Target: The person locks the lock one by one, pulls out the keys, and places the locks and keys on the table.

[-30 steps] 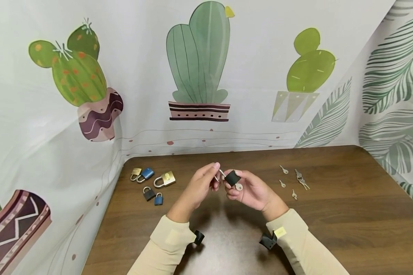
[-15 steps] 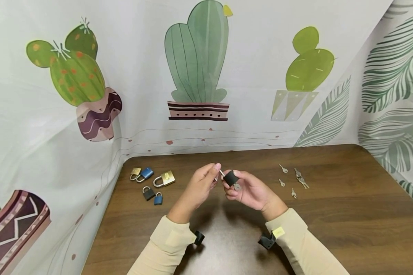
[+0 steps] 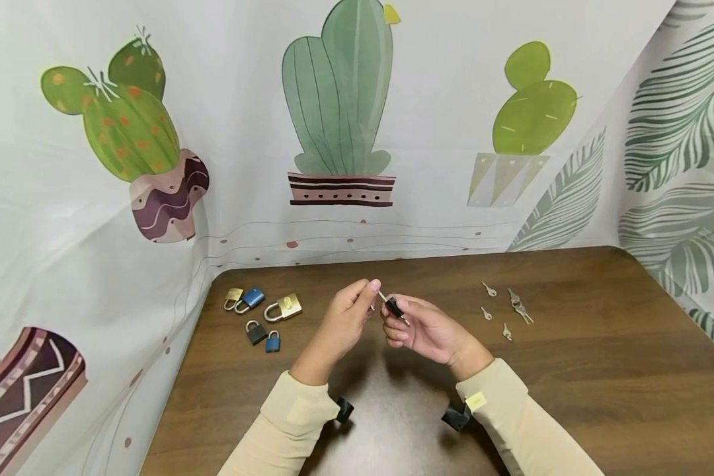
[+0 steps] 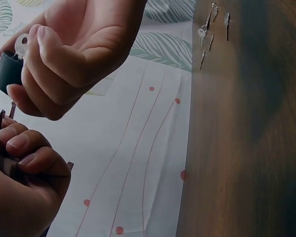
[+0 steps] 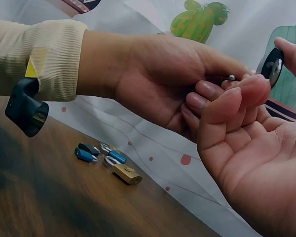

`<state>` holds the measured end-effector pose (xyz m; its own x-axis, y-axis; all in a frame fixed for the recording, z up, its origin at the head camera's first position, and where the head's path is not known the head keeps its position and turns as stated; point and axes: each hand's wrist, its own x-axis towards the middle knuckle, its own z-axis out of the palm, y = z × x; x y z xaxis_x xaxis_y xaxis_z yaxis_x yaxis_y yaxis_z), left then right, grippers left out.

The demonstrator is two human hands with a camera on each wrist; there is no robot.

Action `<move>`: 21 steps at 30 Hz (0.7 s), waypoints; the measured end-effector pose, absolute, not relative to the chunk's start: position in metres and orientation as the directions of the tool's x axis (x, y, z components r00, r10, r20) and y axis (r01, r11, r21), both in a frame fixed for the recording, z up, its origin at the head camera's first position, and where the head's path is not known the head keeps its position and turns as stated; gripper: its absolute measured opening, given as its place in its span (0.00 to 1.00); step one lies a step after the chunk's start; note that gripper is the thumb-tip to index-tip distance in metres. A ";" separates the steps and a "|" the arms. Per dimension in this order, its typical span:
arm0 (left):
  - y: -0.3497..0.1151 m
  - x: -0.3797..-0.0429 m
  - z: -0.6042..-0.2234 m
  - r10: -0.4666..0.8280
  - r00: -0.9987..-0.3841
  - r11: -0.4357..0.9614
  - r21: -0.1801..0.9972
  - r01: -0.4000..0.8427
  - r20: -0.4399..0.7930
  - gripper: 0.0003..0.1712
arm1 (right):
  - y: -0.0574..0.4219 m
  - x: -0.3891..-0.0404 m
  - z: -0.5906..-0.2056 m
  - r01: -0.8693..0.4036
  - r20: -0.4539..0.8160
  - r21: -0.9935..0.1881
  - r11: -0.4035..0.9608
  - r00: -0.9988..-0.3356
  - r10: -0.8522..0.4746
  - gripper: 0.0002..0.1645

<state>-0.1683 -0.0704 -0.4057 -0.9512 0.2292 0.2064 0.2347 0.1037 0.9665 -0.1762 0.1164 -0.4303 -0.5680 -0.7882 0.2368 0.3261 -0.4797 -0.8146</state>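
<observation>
A small black padlock (image 3: 394, 307) is held up over the table between both hands, with a silver key (image 4: 21, 46) at its bottom end. My right hand (image 3: 428, 330) grips the padlock's body between thumb and fingers, and the key sits beside those fingertips in the left wrist view. On the other side, my left hand (image 3: 342, 324) pinches the padlock's metal shackle (image 3: 382, 295). That hand's curled fingers hide part of the shackle. From the head the padlock shows its narrow edge, tilted toward the lower right.
On the brown table (image 3: 571, 396), several padlocks lie at the left: a large brass one (image 3: 288, 306), a smaller brass one (image 3: 233, 297), a black one (image 3: 256, 332) and blue ones (image 3: 273, 342). Loose keys (image 3: 518, 305) lie at the right. A printed cloth (image 3: 440, 99) hangs behind.
The padlock has turned in my right hand from its broad face to its narrow edge, its key turning with it. My right hand has shifted slightly left; the left keeps its pinch.
</observation>
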 end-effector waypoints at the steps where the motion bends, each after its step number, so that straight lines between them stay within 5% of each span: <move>1: -0.070 -0.168 -0.406 0.222 -0.952 0.108 0.965 0.237 0.209 0.27 | 0.116 -0.176 -0.430 0.321 0.234 -0.819 -0.475 -0.569 -0.788 0.15; 11: -0.073 -0.168 -0.405 0.134 -0.963 0.147 0.956 0.254 0.235 0.28 | 0.113 -0.172 -0.432 0.261 0.166 -0.874 -0.410 -0.632 -0.757 0.14; 21: -0.076 -0.172 -0.407 0.051 -0.964 0.145 0.954 0.264 0.259 0.28 | 0.106 -0.168 -0.429 0.011 0.124 -0.978 -0.207 -0.768 -0.628 0.17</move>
<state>-0.1716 -0.0763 -0.4069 -0.9645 0.0512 0.2591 0.2639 0.1448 0.9536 -0.1676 0.1062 -0.4286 -0.7680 -0.6283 0.1237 0.0114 -0.2066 -0.9784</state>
